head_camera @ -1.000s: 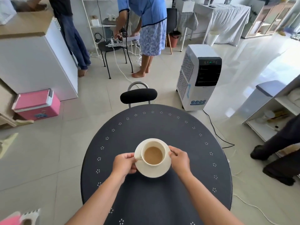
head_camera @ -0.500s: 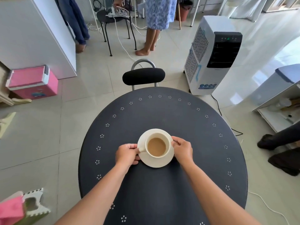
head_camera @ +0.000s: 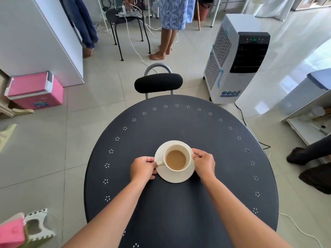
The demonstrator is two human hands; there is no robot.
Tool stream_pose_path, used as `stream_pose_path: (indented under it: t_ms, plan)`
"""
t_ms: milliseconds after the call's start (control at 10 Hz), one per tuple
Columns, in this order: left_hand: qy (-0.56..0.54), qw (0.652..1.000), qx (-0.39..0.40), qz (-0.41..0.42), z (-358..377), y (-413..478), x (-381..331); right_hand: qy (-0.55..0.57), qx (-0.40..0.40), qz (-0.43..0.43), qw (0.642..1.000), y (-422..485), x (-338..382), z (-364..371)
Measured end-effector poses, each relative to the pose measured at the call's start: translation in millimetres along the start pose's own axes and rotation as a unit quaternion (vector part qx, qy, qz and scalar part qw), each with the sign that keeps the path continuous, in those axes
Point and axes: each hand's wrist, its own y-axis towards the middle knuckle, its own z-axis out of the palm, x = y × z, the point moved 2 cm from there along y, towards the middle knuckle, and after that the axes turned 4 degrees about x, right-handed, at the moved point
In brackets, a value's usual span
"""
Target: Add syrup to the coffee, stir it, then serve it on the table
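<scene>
Coffee cup (head_camera: pixel 175 160) on its saucer (head_camera: pixel 176 177) sits mid-desk (head_camera: pixel 179 122), left hand (head_camera: pixel 142 170) and right hand (head_camera: pixel 205 163) each with a curled grip pinching the saucer rim; ceramic's brittle, probably slick, coffee sloshes, so keep that rim hold level

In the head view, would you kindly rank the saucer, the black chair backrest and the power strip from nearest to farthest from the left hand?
1. Saucer: held by the left hand.
2. Black chair backrest: beyond the table's far edge.
3. Power strip: far back, on the black stool.
</scene>
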Motion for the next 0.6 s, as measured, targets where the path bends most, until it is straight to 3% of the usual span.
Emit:
stream_pose_path:
  t_ms: [400, 500, 600]
  plan:
    - [-0.007, 0.999, -0.033, 0.013, 2, -4, 1, -0.043, -0.017, -0.022, 0.999, 4, 1, 4]
    - [-0.005, 0.998, -0.037, 0.045, 1, -9, 5, -0.030, -0.006, -0.013, 0.999, 3, -1, 4]
    - [0.081, 0.987, -0.076, 0.113, -3, -23, 19, -0.040, -0.011, -0.008, 0.999, -11, -4, -3]
